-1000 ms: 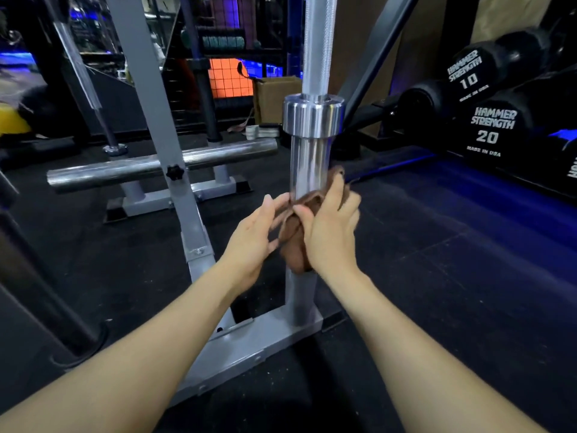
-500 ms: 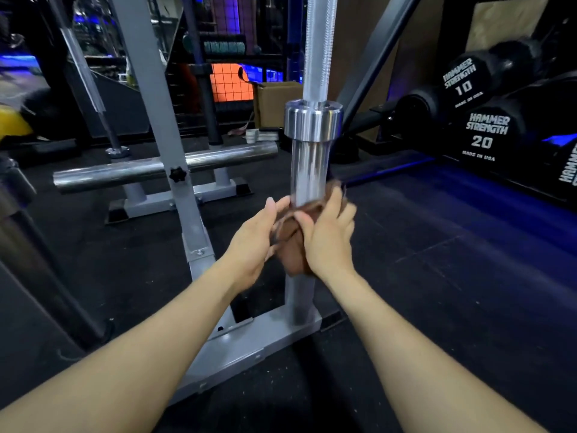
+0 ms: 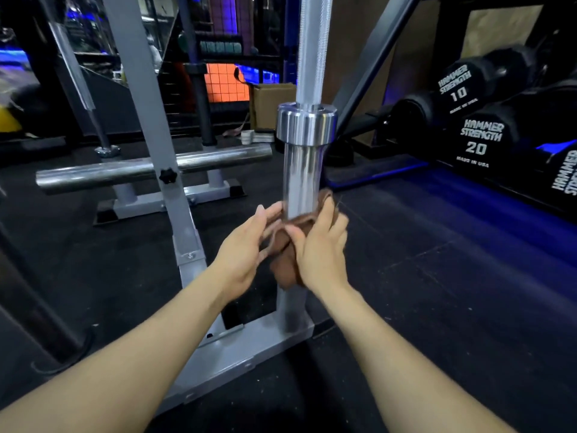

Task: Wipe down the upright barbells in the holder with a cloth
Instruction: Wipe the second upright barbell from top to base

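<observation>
An upright chrome barbell [image 3: 303, 173] stands in a grey metal holder [image 3: 249, 348] on the floor, its thick sleeve below a collar and the knurled shaft above. A brown cloth [image 3: 288, 248] is wrapped round the sleeve's lower part. My right hand [image 3: 321, 248] grips the cloth round the sleeve from the right. My left hand [image 3: 246, 254] presses the cloth from the left, fingers mostly straight. The sleeve behind the cloth is hidden.
A grey slanted frame post [image 3: 150, 120] rises just left of the barbell. A horizontal chrome bar [image 3: 140, 168] lies on a low stand behind. Black dumbbells marked 10 and 20 [image 3: 477, 135] sit at right. A cardboard box [image 3: 271, 101] stands behind. Another leaning bar [image 3: 75, 76] is far left.
Both hands and the cloth have slid slightly down the sleeve; the camera has shifted a little.
</observation>
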Action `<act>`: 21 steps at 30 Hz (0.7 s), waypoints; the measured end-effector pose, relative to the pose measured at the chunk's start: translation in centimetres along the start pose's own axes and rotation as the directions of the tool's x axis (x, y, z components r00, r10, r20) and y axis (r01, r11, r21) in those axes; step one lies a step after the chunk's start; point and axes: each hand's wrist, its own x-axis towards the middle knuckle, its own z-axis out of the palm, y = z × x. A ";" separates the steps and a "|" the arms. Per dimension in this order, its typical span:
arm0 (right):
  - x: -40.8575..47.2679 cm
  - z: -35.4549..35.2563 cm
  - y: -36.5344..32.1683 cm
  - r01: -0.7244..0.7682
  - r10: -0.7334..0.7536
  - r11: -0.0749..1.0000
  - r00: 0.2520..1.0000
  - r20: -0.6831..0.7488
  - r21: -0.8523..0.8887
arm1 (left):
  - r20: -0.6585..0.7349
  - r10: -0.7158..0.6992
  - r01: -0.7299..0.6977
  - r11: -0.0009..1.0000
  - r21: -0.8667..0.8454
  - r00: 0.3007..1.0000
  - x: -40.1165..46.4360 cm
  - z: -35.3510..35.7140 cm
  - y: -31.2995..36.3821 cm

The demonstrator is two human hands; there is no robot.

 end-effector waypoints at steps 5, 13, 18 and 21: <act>0.7 -1.6 -1.0 0.044 -0.043 0.996 0.999 -0.016 0.074 | 0.014 0.005 -0.005 1.000 0.014 1.000 -0.4 0.1 0.3; 0.9 -0.5 -1.8 0.013 -0.007 0.999 0.990 -0.141 0.048 | -0.017 -0.020 0.020 1.000 -0.005 1.000 -0.2 0.1 0.1; 0.3 -0.8 -1.2 -0.039 0.042 0.995 0.999 -0.030 0.095 | 0.007 0.005 -0.005 1.000 0.005 1.000 -0.5 0.2 0.1; 1.6 -1.9 -3.6 0.109 -0.071 0.984 0.965 -0.252 0.141 | -0.016 -0.009 0.009 1.000 0.002 1.000 -0.2 0.0 0.2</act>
